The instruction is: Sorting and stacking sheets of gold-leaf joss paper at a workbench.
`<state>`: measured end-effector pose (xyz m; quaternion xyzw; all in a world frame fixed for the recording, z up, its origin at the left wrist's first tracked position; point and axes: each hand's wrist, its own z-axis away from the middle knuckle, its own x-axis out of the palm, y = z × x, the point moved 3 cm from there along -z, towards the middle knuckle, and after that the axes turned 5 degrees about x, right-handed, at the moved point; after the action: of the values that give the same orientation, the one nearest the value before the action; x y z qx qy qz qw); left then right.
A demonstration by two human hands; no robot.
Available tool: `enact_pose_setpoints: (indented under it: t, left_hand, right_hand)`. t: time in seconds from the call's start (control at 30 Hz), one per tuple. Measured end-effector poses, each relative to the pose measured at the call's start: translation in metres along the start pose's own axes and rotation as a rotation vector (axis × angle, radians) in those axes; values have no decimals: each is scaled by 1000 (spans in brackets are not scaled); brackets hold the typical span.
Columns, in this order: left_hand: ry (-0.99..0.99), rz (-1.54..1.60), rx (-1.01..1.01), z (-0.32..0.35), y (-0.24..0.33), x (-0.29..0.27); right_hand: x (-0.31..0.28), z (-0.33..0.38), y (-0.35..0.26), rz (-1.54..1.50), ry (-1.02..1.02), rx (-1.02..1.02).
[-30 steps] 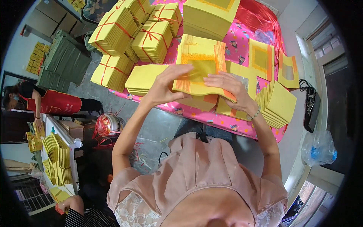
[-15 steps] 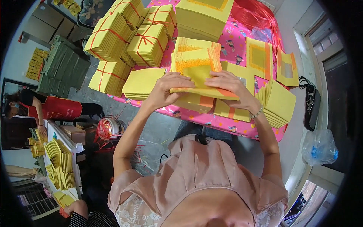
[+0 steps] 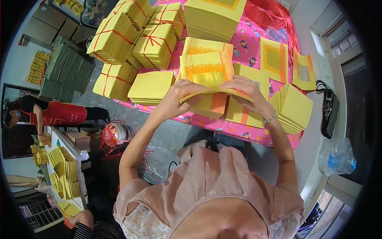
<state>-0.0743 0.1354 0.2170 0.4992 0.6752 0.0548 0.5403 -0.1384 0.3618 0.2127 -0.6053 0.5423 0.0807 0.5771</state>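
Observation:
Both my hands are closed on a yellow joss paper sheet (image 3: 203, 60) with an orange printed border and a shiny gold patch, at the front of the table. My left hand (image 3: 178, 96) pinches its near left part, and my right hand (image 3: 247, 94) grips the near right part. Between them the near edge bows upward in a curve; whether it is one sheet or several I cannot tell. Under and beyond it lie other patterned sheets (image 3: 207, 44). To the right of my right hand sits a fanned pile of folded yellow paper (image 3: 296, 109).
Bundles tied with red ribbon (image 3: 154, 47) and a tall paper stack (image 3: 211, 26) stand on the pink patterned tablecloth (image 3: 185, 118). Red ribbon strands (image 3: 270, 16) lie at the far right. A black pouch (image 3: 329, 113) lies by the window. Left, a person in a red apron (image 3: 65, 113) works at another table.
The sheet's near edge has bent further up between my hands, and more of the gold patch shows. My hands have moved only slightly.

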Motion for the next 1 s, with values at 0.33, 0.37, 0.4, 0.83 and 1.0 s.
enact_pose_setpoints:
  t: [0.33, 0.37, 0.4, 0.83, 1.0]
  left_hand:
    - [432, 415, -520, -1, -31, 13]
    - [431, 415, -518, -4, -33, 13]
    - [474, 413, -484, -8, -35, 13]
    - [439, 82, -444, -12, -42, 1]
    - [371, -219, -400, -14, -33, -15]
  right_hand:
    - [26, -4, 45, -547, 391, 569]
    - [27, -4, 48, -541, 394, 620]
    - [28, -6, 45, -542, 394, 619]
    - [28, -11, 36, -323, 529, 708]
    - [38, -15, 42, -639, 635, 543]
